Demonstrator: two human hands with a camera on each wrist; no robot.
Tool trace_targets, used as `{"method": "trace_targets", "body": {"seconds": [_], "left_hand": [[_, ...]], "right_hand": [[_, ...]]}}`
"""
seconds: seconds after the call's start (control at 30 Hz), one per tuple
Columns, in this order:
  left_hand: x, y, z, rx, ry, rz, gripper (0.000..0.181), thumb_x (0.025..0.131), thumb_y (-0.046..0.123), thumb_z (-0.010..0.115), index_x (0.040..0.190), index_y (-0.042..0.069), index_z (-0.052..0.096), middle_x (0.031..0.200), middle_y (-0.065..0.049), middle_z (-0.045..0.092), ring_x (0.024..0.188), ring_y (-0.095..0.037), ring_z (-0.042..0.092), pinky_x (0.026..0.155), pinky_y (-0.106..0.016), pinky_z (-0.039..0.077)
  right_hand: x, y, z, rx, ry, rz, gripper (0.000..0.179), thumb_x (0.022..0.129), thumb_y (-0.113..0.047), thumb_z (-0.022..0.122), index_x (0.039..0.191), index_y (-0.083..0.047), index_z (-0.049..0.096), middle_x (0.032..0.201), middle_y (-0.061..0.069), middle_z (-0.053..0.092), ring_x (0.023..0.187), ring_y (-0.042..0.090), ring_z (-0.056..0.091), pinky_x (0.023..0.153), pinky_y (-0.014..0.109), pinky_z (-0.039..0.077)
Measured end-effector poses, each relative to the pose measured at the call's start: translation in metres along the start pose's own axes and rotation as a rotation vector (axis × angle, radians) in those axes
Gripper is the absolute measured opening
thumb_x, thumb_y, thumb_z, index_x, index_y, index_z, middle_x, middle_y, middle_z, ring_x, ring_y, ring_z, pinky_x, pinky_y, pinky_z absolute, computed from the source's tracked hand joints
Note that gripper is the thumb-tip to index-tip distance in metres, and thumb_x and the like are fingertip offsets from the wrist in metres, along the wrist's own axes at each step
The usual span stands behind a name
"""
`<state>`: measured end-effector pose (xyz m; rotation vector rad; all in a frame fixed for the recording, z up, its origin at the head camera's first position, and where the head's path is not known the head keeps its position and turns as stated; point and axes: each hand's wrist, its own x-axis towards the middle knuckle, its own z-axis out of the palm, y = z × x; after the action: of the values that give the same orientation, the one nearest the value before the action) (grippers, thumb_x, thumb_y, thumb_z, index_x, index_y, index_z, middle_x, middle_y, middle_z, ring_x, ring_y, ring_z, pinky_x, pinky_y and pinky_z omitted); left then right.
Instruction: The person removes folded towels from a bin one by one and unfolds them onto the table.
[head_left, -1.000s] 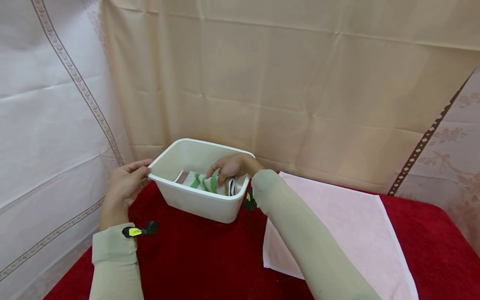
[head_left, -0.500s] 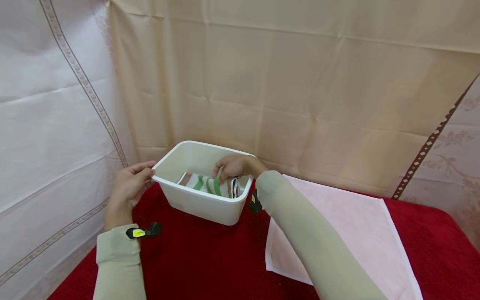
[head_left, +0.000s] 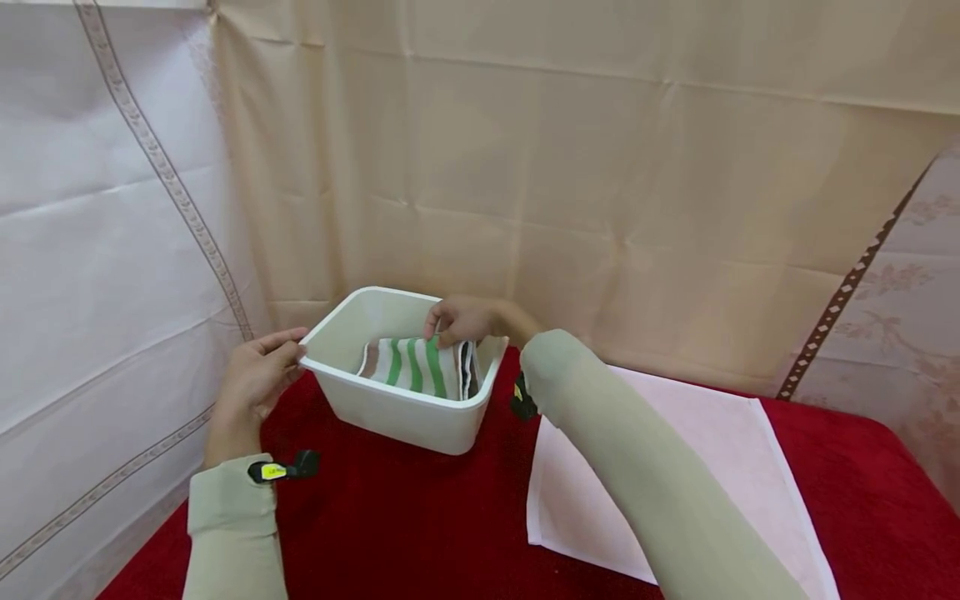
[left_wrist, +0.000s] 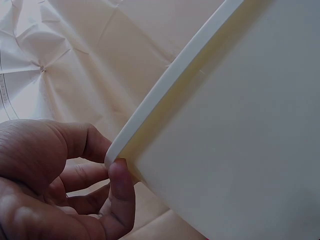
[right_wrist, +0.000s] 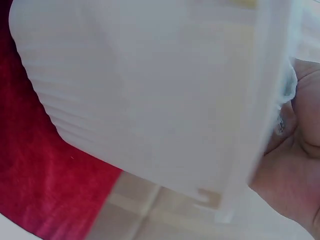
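Note:
A white plastic bin stands on the red cloth in the head view. My left hand pinches its left corner; the left wrist view shows thumb and fingertips on either side of the bin's rim. Inside the bin is a folded towel with green, white and brown stripes, several layers showing at its right end. Reaching over the right side, my right hand pinches the towel's upper edge between thumb and fingers. In the right wrist view the bin wall covers most of that hand and the towel.
A pink towel with white edges lies spread on the red cloth to the right, partly under my right forearm. A beige curtain hangs close behind the bin, and a white patterned one is at the left.
My right hand has risen from inside the bin toward the rim, and the striped towel has come up with it, showing more of its face. The left hand keeps its grip on the corner.

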<state>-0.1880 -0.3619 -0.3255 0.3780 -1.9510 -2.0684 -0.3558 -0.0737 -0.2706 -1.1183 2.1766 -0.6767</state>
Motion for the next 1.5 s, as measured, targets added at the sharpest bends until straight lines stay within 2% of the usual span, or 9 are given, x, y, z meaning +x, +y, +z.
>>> {"method": "trace_targets", "body": {"seconds": [0.23, 0.33, 0.47, 0.67, 0.87, 1.0, 1.23, 1.5], "left_hand": [[0.004, -0.001, -0.002, -0.011, -0.018, -0.006, 0.028, 0.1, 0.004, 0.056, 0.126, 0.004, 0.067, 0.09, 0.006, 0.069, 0.08, -0.007, 0.063, 0.07, -0.02, 0.058], [0.007, -0.001, -0.002, -0.012, -0.023, -0.004, 0.027, 0.1, 0.005, 0.056, 0.126, 0.004, 0.067, 0.091, 0.006, 0.069, 0.08, -0.007, 0.064, 0.07, -0.02, 0.058], [0.01, -0.001, -0.002, -0.031, -0.032, -0.007, 0.023, 0.1, 0.004, 0.057, 0.114, 0.011, 0.073, 0.089, 0.006, 0.07, 0.078, -0.007, 0.064, 0.069, -0.02, 0.058], [0.015, -0.001, -0.001, -0.062, -0.047, -0.006, 0.027, 0.099, 0.001, 0.055, 0.099, 0.019, 0.076, 0.085, 0.006, 0.07, 0.076, -0.006, 0.064, 0.067, -0.02, 0.057], [0.018, 0.0, -0.001, -0.075, -0.056, -0.014, 0.03, 0.098, 0.0, 0.055, 0.094, 0.021, 0.077, 0.084, 0.006, 0.07, 0.076, -0.006, 0.063, 0.067, -0.019, 0.056], [0.02, 0.0, -0.003, -0.041, -0.053, -0.007, 0.028, 0.099, 0.003, 0.056, 0.098, 0.021, 0.077, 0.085, 0.008, 0.069, 0.077, -0.005, 0.063, 0.068, -0.019, 0.057], [0.024, -0.001, -0.008, -0.034, -0.051, -0.011, 0.029, 0.099, 0.003, 0.056, 0.094, 0.023, 0.076, 0.084, 0.009, 0.07, 0.076, -0.005, 0.064, 0.068, -0.019, 0.057], [0.028, 0.0, -0.011, -0.066, -0.074, -0.008, 0.033, 0.099, 0.002, 0.056, 0.089, 0.025, 0.077, 0.082, 0.008, 0.07, 0.073, -0.005, 0.064, 0.066, -0.019, 0.057]], "right_hand": [[0.003, -0.007, -0.015, -0.034, 0.051, -0.051, 0.017, 0.096, -0.003, 0.06, 0.111, -0.011, 0.063, 0.102, 0.01, 0.066, 0.086, 0.018, 0.064, 0.071, 0.03, 0.055], [-0.002, -0.015, -0.02, -0.055, 0.075, -0.082, 0.018, 0.095, -0.001, 0.058, 0.11, -0.009, 0.063, 0.095, 0.008, 0.066, 0.079, 0.016, 0.061, 0.064, 0.027, 0.051], [-0.022, -0.035, -0.027, -0.048, 0.082, -0.098, 0.02, 0.095, 0.001, 0.057, 0.113, -0.003, 0.062, 0.092, 0.008, 0.064, 0.076, 0.014, 0.057, 0.061, 0.025, 0.046], [-0.042, -0.055, -0.043, -0.065, 0.105, -0.092, 0.018, 0.096, 0.002, 0.057, 0.113, -0.001, 0.063, 0.097, 0.01, 0.067, 0.088, 0.017, 0.061, 0.075, 0.026, 0.052], [-0.068, -0.074, -0.062, -0.126, 0.134, -0.083, 0.019, 0.097, 0.0, 0.058, 0.114, -0.005, 0.065, 0.106, 0.011, 0.069, 0.097, 0.021, 0.063, 0.082, 0.03, 0.054], [-0.086, -0.082, -0.072, -0.129, 0.147, -0.077, 0.019, 0.099, -0.003, 0.058, 0.115, -0.009, 0.065, 0.112, 0.01, 0.067, 0.102, 0.024, 0.063, 0.085, 0.033, 0.056], [-0.116, -0.09, -0.085, -0.182, 0.16, -0.087, 0.018, 0.099, -0.005, 0.058, 0.116, -0.01, 0.065, 0.114, 0.008, 0.067, 0.102, 0.024, 0.062, 0.086, 0.034, 0.055], [-0.167, -0.1, -0.1, -0.192, 0.204, -0.06, 0.02, 0.1, -0.007, 0.062, 0.119, -0.015, 0.065, 0.117, 0.007, 0.065, 0.106, 0.024, 0.061, 0.09, 0.037, 0.053]]}}
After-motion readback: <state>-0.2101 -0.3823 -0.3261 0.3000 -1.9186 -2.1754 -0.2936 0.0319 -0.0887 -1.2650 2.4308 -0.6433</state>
